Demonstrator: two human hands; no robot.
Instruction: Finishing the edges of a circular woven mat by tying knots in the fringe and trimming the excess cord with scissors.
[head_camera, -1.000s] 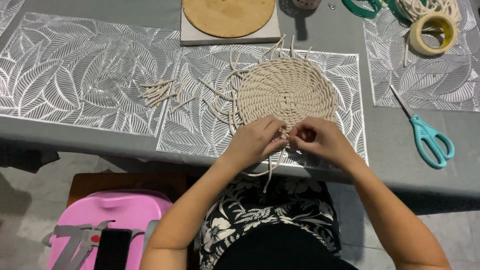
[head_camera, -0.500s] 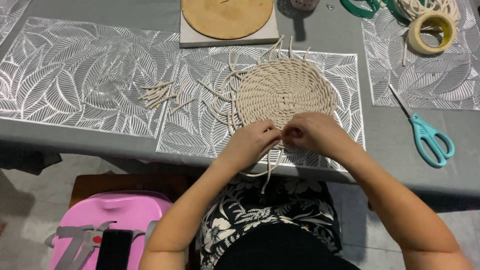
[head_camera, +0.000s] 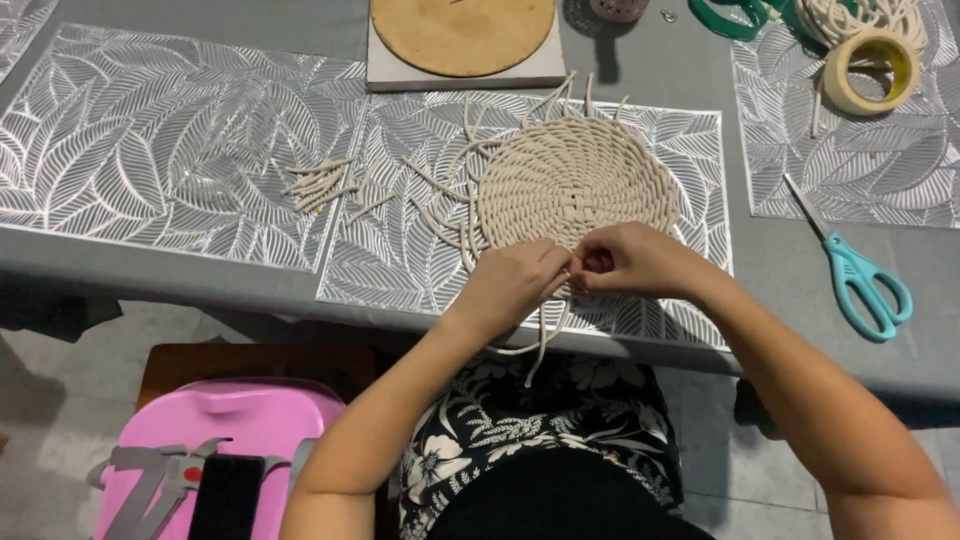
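Both hands (head_camera: 575, 275) pinch cords at woven mat (head_camera: 578, 185) edge.

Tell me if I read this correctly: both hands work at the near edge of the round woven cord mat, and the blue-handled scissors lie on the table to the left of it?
Not quite. The scissors lie to the right of the mat, as the head view shows. The rest holds: the left hand and right hand work at its near edge.
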